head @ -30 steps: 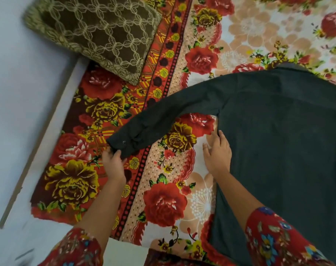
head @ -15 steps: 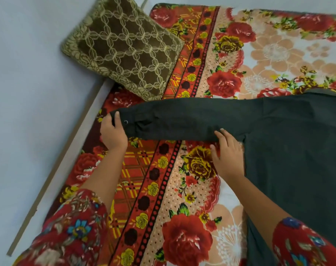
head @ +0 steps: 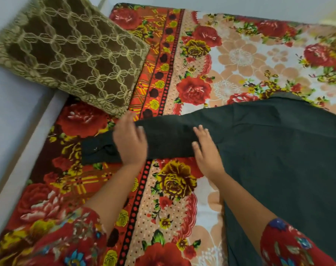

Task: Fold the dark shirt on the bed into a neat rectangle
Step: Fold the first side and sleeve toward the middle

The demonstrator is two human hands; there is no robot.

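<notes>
From where I'm sitting, both hands are flat and palm-down. The left hand (head: 129,140) is a bit motion-blurred, fingers straight and pointing away, lying on the dark shirt sleeve (head: 172,139) toward its cuff end. The right hand (head: 207,150) rests further along the same sleeve, fingers straight and slightly spread. The left forearm (head: 109,189) and right forearm (head: 246,196) are bare, angling inward.

The shirt (head: 278,160) lies on the right side of the bed (head: 182,191), its sleeve (head: 169,137) stretched toward the left edge. The left hand (head: 130,143) rests on the sleeve near the cuff, and the right hand (head: 207,150) rests nearer the body. A cushion (head: 71,60) lies at the far left corner, behind the sleeve.
</notes>
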